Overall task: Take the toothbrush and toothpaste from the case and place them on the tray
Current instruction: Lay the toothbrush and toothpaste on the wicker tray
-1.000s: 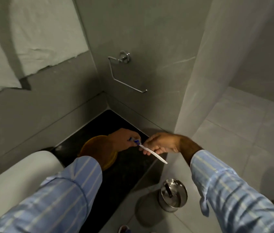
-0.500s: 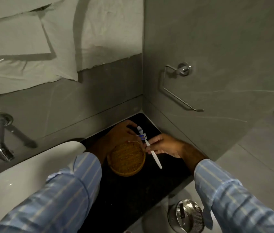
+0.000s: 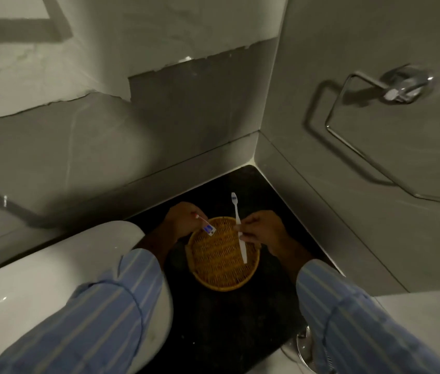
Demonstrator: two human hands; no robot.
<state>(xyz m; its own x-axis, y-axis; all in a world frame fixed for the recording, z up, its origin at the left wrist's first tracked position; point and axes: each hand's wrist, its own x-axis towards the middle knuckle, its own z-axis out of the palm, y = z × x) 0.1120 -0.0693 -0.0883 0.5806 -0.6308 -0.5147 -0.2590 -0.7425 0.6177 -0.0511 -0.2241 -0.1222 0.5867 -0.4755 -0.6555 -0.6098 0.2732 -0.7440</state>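
The scene is dim and murky, colours muted to grey-green. The wall (image 3: 78, 63) at far left is the brightest area, crossed by dark band-like shadows. Small glints sit on the white basin (image 3: 51, 279) near left, and the chrome towel ring (image 3: 399, 90) far right is smeared by motion blur — its shadow doubled. Wide-angle bending shows toward the edges — the black counter (image 3: 227, 319) swallows detail

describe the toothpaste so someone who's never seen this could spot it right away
Find the round wicker tray on the black counter in the corner. Over its upper left rim, the left hand holds the toothpaste: a tiny white tube with a blue label, far shorter than the long white toothbrush in the right hand.
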